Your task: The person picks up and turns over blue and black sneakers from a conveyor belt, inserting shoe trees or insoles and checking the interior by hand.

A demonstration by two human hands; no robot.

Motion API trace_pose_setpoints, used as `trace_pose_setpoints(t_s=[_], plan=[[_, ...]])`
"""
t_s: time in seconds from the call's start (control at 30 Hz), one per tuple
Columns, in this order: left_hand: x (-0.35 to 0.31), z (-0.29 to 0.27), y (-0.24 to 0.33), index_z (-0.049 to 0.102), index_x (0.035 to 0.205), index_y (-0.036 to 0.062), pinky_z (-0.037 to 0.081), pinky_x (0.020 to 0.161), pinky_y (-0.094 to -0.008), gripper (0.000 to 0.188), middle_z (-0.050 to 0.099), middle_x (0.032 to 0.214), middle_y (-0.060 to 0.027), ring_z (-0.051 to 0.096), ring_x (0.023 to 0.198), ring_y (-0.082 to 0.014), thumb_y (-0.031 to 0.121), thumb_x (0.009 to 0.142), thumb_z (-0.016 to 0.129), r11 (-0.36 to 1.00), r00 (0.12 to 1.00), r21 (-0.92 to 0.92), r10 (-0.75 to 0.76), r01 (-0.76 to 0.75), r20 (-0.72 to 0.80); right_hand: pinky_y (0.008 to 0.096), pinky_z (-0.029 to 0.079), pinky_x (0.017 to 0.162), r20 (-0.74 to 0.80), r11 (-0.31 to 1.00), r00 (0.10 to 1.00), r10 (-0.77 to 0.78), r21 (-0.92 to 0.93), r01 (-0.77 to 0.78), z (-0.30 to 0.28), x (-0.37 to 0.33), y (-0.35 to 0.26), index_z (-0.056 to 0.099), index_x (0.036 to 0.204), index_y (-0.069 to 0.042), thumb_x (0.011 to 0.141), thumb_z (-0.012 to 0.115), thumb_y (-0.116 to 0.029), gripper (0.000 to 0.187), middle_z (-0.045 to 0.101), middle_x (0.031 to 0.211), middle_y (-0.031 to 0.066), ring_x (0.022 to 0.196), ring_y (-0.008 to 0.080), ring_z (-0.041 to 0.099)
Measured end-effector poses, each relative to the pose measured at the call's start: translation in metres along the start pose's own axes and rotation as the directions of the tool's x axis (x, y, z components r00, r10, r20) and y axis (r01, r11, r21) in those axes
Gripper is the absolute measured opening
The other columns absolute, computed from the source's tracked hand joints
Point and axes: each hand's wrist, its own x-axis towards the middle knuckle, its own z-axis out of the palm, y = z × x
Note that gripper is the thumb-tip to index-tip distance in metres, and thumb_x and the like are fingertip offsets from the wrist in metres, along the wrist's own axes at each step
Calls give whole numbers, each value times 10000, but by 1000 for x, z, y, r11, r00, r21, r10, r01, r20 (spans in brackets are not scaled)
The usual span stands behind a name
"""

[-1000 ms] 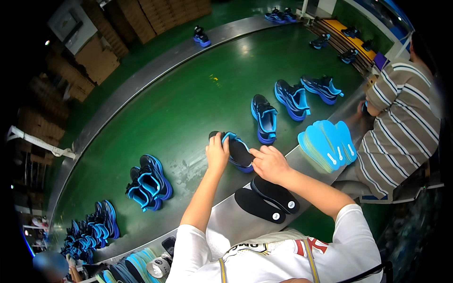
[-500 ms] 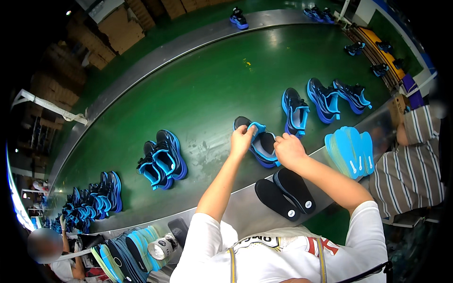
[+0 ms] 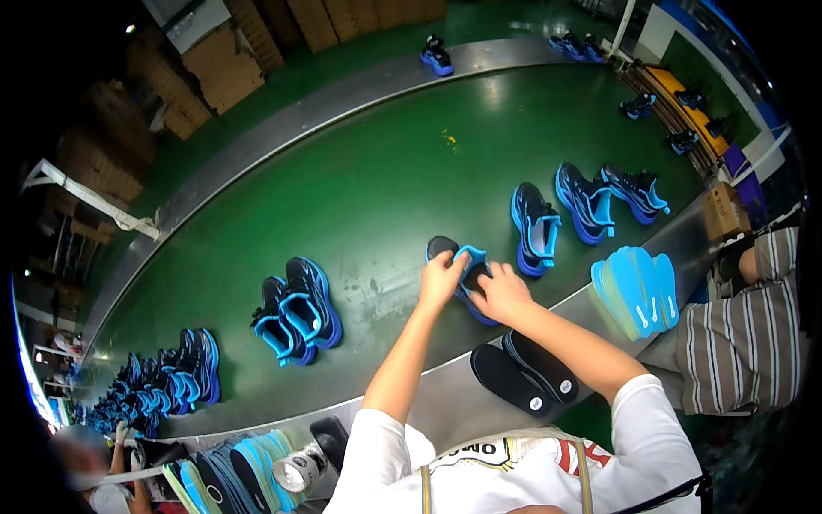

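Observation:
A black and blue sneaker (image 3: pixel 476 312) lies on the green belt in front of me, its toe pointing away to the left. My left hand (image 3: pixel 443 279) is closed on the light-blue-lined tongue at its opening. My right hand (image 3: pixel 503 294) reaches over the opening from the right with bent fingers at or inside it; its fingertips are partly hidden, and what they grip cannot be made out. Something dark shows inside the shoe between the hands. Just below, a pair of black insoles (image 3: pixel 507 379) with white round stickers rests on the metal edge.
Three sneakers (image 3: pixel 535 230) stand to the right, a pair (image 3: pixel 300 310) to the left, and several more (image 3: pixel 175 373) farther left. Blue insoles (image 3: pixel 638 291) lie stacked at right beside a person in striped clothing (image 3: pixel 736 351). More insoles (image 3: pixel 231 471) and a tape roll (image 3: pixel 295 473) sit lower left.
My right hand has shifted left from the heel end of the sneaker to over its opening. My left hand keeps its hold near the tongue. The whole view has tilted slightly.

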Motion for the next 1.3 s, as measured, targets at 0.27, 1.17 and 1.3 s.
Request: trace_pose_setpoints(t_s=[0.27,1.17,1.3], plan=[[-3,-2,7,486,654,7,313,438,-266,351,417,512,-30,365,499,-85,337,748,564,991,997,125,43,-51,65,369,467,677,612,992,788,-67,-42,117,-11,37,18,621,764,-21,625,537,-112,186,597,812,167,786,283,584],[8,-12,1,536,676,28,399,449,-238,315,477,549,-6,462,499,-81,324,783,535,987,967,-49,-139,153,215,324,361,861,686,902,723,-84,-255,347,56,52,19,532,1039,-2,791,380,-159,331,448,1157,100,1039,244,431],[10,-9,-7,553,683,28,390,434,-227,324,485,530,-1,457,475,-78,336,782,534,982,964,-90,-140,164,224,317,366,846,801,710,578,-155,-316,629,56,59,15,529,1048,-10,807,383,-191,335,440,1177,104,1052,225,436]])
